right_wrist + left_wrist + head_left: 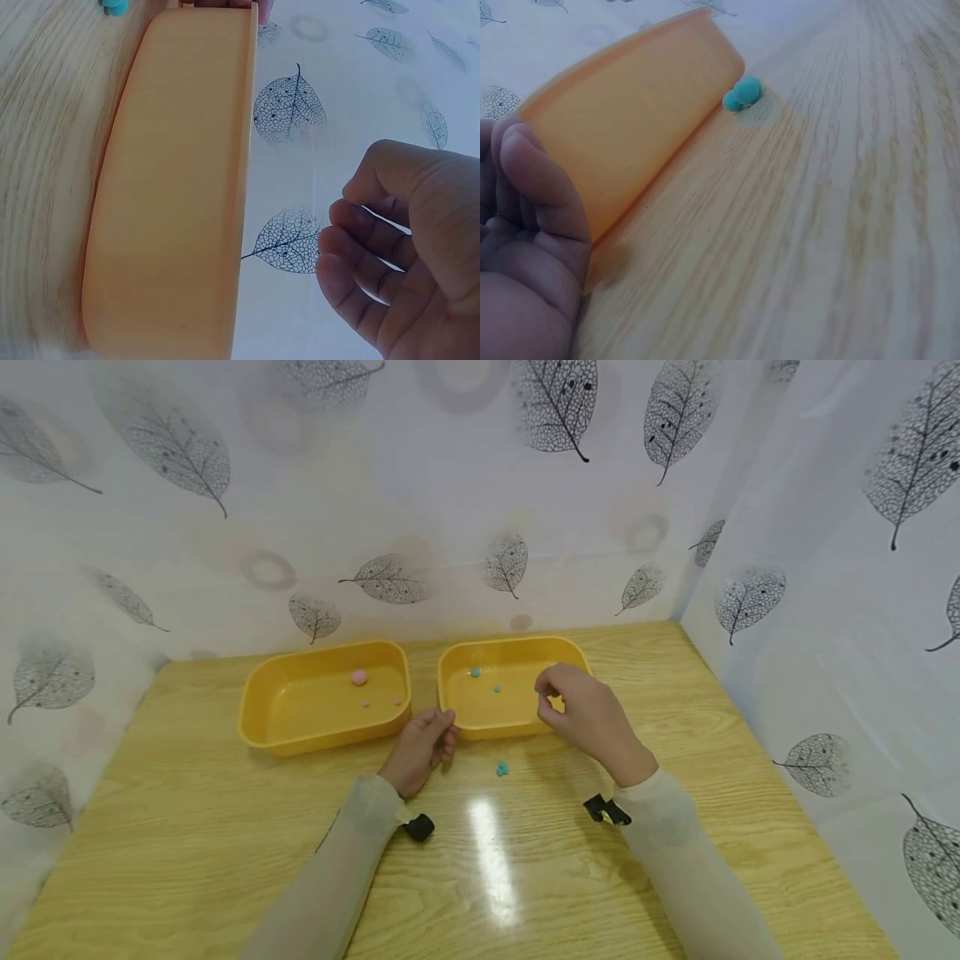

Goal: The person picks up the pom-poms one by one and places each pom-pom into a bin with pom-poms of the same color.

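Right hand (591, 712) above the right end of the right tray (493, 732), thumb and index brought together, pinching a tiny teal ball (542, 694), mostly hidden by the fingertips. Other fingers bent in beside the index; right wrist view has them curved, with gaps between, and apart from the tray wall. Forearm comes up from lower right, hand turned leftward, palm side facing left.

Left hand (420, 753) low at the near left corner of the same tray, gripping it: thumb along the rim, fingers curled against the outside wall. How firmly, cannot tell. Forearm slants in from lower left, side of the hand near the tabletop (187, 827). Both arms in pale sleeves (693, 860), black gear at each wrist.

Two loose teal balls (476, 672) sit inside the right tray, toward its left half. A teal cluster (502, 769), several balls touching, lies on the tabletop just in front of that tray, between the hands. Left tray (322, 742) beside it holds three pink balls (359, 677), one large, two small. Leaf-print sheet (435, 510) behind.
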A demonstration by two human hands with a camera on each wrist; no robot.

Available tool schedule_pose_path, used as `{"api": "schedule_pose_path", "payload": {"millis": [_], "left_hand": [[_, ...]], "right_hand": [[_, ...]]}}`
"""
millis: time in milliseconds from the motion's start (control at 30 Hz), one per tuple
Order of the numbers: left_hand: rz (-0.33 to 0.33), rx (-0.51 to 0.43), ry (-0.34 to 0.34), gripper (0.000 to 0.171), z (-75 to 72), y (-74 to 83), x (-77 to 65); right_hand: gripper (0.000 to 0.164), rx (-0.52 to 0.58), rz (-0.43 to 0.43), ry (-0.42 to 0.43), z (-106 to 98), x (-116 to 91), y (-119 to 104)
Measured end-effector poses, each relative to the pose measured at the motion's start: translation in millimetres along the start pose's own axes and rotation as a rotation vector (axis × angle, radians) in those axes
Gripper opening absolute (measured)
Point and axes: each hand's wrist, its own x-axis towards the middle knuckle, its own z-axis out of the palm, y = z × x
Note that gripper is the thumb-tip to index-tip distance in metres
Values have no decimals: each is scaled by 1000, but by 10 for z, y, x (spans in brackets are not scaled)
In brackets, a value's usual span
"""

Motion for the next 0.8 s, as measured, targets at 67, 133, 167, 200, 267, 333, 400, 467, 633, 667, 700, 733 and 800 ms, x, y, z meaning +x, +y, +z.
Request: {"api": "schedule_pose_path", "payload": {"millis": [67,133,167,200,267,333,400,467,633,667,700,733,800], "left_hand": [[-2,-2,-3,27,0,3,-1],[-6,-7,-7,27,-2,5,0],[-8,-9,-10,27,-2,6,0],[-10,-12,-11,26,-2,7,0],[-13,-14,-12,26,-2,8,0],[-14,-14,-13,26,-3,7,1],[-13,-15,-14,26,-2,7,3],[-10,-14,-12,26,-1,6,3],[-5,-7,-1,26,3,1,1],[-6,-4,1,26,4,0,1],[-6,-1,2,26,5,0,-1],[-7,0,4,26,5,1,-1],[-8,5,6,27,8,4,-2]], "right_hand": [[7,-9,2,3,9,-2,8],[7,-10,4,4,18,-4,16],[7,-11,7,3,25,-6,22],[7,-11,9,3,28,-7,26],[8,-6,15,4,31,-8,28],[8,0,25,5,29,-7,31],[7,2,34,3,24,-5,29],[6,2,41,1,19,-3,28],[5,-12,35,-7,17,-2,28],[5,-15,31,-5,17,-2,26],[4,-20,28,-3,16,-2,24],[5,-23,24,1,18,-2,26],[5,-29,19,7,20,-3,25]]}}
